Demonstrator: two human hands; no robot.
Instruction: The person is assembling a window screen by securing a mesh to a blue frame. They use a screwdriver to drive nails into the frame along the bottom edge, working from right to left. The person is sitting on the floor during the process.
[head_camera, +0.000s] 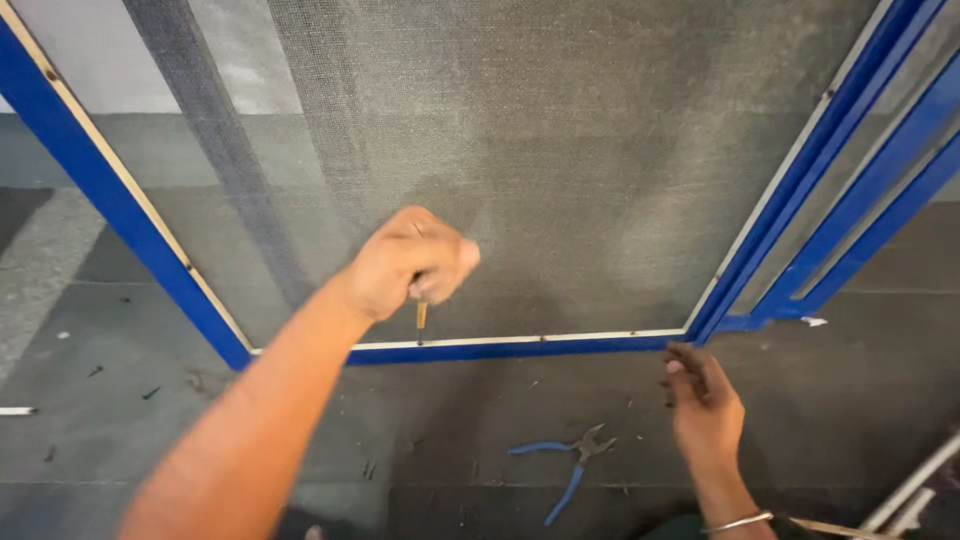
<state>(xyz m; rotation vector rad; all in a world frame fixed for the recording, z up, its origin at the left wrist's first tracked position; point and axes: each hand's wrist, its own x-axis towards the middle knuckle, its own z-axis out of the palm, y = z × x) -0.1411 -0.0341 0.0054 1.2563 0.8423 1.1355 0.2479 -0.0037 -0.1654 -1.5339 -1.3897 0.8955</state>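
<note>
Left hand (405, 268): your fingers are curled tight round a small tool (421, 316), its tip set on the pale strip (520, 339) along the bottom rail of the blue frame (130, 215).
Right hand (705, 405): your fingers are loosely bent, holding nothing, resting on the dark floor (120, 440) just below the frame's lower right corner.
Mesh (560, 170): grey netting fills the frame.
Pliers (570, 465): blue-handled, lying on the floor left of your right hand.
Second frame (880, 190): blue, beside the first on the right.

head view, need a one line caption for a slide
Left hand presses a tool onto the blue mesh frame's bottom rail; right hand rests on the floor near pliers.
</note>
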